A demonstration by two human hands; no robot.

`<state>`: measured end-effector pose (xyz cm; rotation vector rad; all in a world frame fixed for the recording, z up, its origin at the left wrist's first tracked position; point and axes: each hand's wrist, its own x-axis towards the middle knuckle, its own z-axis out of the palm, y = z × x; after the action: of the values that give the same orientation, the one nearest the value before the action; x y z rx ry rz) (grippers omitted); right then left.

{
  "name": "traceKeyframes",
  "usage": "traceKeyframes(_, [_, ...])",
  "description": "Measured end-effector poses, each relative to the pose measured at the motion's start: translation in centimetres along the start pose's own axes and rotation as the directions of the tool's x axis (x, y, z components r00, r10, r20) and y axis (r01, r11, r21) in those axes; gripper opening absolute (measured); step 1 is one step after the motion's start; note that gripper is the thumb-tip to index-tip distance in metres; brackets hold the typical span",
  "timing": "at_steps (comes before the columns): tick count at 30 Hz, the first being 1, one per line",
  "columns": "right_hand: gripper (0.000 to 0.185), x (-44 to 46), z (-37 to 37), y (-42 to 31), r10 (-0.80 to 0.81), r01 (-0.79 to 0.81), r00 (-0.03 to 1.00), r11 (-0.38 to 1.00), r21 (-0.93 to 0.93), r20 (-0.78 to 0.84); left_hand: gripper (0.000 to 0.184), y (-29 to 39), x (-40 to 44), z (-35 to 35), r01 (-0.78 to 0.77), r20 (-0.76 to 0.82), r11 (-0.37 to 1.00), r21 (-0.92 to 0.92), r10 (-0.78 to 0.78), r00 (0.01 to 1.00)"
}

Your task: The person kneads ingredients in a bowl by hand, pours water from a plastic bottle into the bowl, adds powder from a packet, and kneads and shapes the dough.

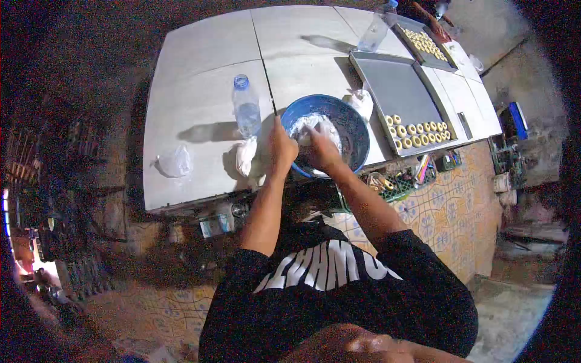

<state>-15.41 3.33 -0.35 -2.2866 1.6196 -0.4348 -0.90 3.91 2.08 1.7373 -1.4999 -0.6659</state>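
A blue bowl (361, 113) stands at the table's front edge with white powder (331, 128) inside. My left hand (282, 147) is at the bowl's left rim, its fingers wrapped round it. Inside the bowl my right hand (324, 149) touches the powder, with its fingertips partly hidden and blurred. Left of the bowl stand an open clear bottle (247, 109) holding some water and a white bag (246, 156). Another white bag (361, 104) sits against the bowl's right side.
A small bag (175, 163) lies at the left. On the right are a tray (399, 91) with ring-shaped dough pieces, a fuller tray (426, 45) and a capped bottle (375, 30). A person's hand (440, 31) is at the far edge. Crates (393, 192) sit below the table.
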Motion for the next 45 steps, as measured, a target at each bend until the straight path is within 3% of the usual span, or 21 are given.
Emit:
traceKeyframes(2, [0.056, -0.2, 1.3, 2.2, -0.039, 0.048, 0.953, 0.999, 0.022, -0.300, 0.063, 0.2, -0.5, -0.4, -0.064, -0.044, 0.997, 0.045, 0.066, 0.997])
traceKeyframes(3, [0.053, -0.4, -1.5, 0.4, 0.144, -0.135, 0.980, 0.988, 0.072, -0.141, 0.063, 0.2, -0.6, -0.6, -0.100, -0.060, 0.992, 0.074, 0.105, 0.993])
traceKeyframes(6, [0.040, -0.3, -1.5, 3.4, -0.161, 0.159, 0.985, 0.987, -0.029, -0.061, 0.066, 0.6, 0.0, -0.7, 0.004, 0.017, 0.999, 0.039, -0.005, 1.000])
traceKeyframes(9, [0.034, -0.9, -5.4, 2.6, -0.193, 0.135, 0.963, 0.950, 0.281, 0.188, 0.070, -1.7, 1.6, 1.1, -0.017, 0.029, 0.999, 0.052, 0.015, 0.999])
traceKeyframes(10, [0.036, -1.1, -5.5, 2.7, -0.290, 0.265, 0.945, 0.950, 0.166, 0.149, 0.069, -1.9, 2.0, 1.1, -0.013, 0.037, 1.000, 0.018, 0.012, 0.999])
traceKeyframes(12, [0.037, -1.4, -4.6, 3.1, -0.182, 0.085, 0.924, 0.955, 0.284, 0.336, 0.070, -0.9, 1.8, 0.3, 0.024, 0.075, 0.999, -0.036, -0.022, 0.997])
traceKeyframes(15, [0.038, -0.7, -2.0, 4.8, -0.297, 0.202, 0.888, 0.937, 0.284, 0.351, 0.069, 0.9, 2.0, -1.3, 0.089, 0.192, 0.995, -0.048, -0.078, 0.978])
traceKeyframes(18, [0.039, 1.2, 0.8, 6.9, -0.417, 0.392, 0.853, 0.909, 0.143, 0.314, 0.068, 0.0, 1.8, -0.4, -0.027, 0.083, 1.000, 0.006, 0.027, 0.996])
traceKeyframes(20, [0.042, 2.8, 2.0, 6.9, -0.322, 0.349, 0.874, 0.937, -0.009, 0.364, 0.069, -0.3, 1.8, -0.6, -0.211, 0.005, 0.976, 0.047, 0.211, 0.977])
traceKeyframes(23, [0.048, 4.1, 1.8, 3.7, -0.054, 0.060, 0.976, 0.998, -0.024, 0.212, 0.070, -2.8, 2.9, 1.2, -0.167, -0.005, 0.980, 0.106, 0.169, 0.986])
traceKeyframes(27, [0.053, 6.0, 4.0, 3.4, 0.030, -0.030, 0.999, 1.000, -0.006, 0.044, 0.073, -1.8, 3.0, 0.7, -0.072, 0.053, 0.986, 0.147, 0.065, 0.997])
traceKeyframes(28, [0.049, 6.4, 5.3, 3.1, 0.065, -0.062, 0.990, 0.997, 0.036, -0.121, 0.074, -1.5, 3.1, 0.4, -0.181, 0.031, 0.983, 0.034, 0.180, 0.983])
traceKeyframes(31, [0.044, 7.9, 5.6, 1.5, 0.350, -0.335, 0.929, 0.934, 0.127, -0.118, 0.065, 0.5, 2.7, -0.9, 0.028, 0.144, 0.998, -0.053, -0.020, 0.989])
traceKeyframes(32, [0.041, 8.1, 4.7, 0.7, 0.444, -0.414, 0.889, 0.884, 0.219, -0.113, 0.063, -0.9, 2.9, -0.2, -0.115, 0.056, 0.993, 0.014, 0.114, 0.992])
traceKeyframes(34, [0.040, 8.9, 5.2, 1.0, 0.563, -0.471, 0.812, 0.788, 0.397, -0.152, 0.062, 0.5, 2.4, -1.1, -0.069, 0.062, 0.998, 0.011, 0.068, 0.996])
traceKeyframes(36, [0.037, 8.7, 6.2, 1.7, 0.492, -0.346, 0.806, 0.842, 0.413, -0.329, 0.063, 0.2, 2.4, -0.9, -0.026, 0.066, 0.998, 0.057, 0.022, 0.998])
traceKeyframes(38, [0.034, 8.4, 6.9, 2.8, 0.393, -0.206, 0.799, 0.890, 0.406, -0.455, 0.070, -1.6, 2.6, 0.4, -0.155, -0.045, 0.982, 0.110, 0.161, 0.986])
traceKeyframes(39, [0.033, 8.1, 6.5, 3.3, 0.350, -0.144, 0.826, 0.889, 0.434, -0.442, 0.073, -2.0, 2.6, 0.6, -0.218, -0.091, 0.965, 0.146, 0.233, 0.968])
traceKeyframes(40, [0.032, 7.8, 5.9, 3.6, 0.306, -0.084, 0.851, 0.882, 0.464, -0.428, 0.073, 0.9, 2.1, -1.1, 0.020, 0.058, 0.996, 0.086, -0.025, 0.998])
traceKeyframes(43, [0.036, 5.9, 2.2, 4.2, 0.166, 0.004, 0.963, 0.775, 0.632, -0.211, 0.074, -0.1, 2.2, -0.6, -0.049, 0.013, 0.995, 0.091, 0.048, 0.999])
traceKeyframes(45, [0.033, 3.3, -1.3, 2.9, 0.029, 0.000, 0.998, 0.873, 0.488, -0.052, 0.074, -2.0, 2.8, 0.8, -0.079, -0.028, 0.994, 0.071, 0.081, 0.996])
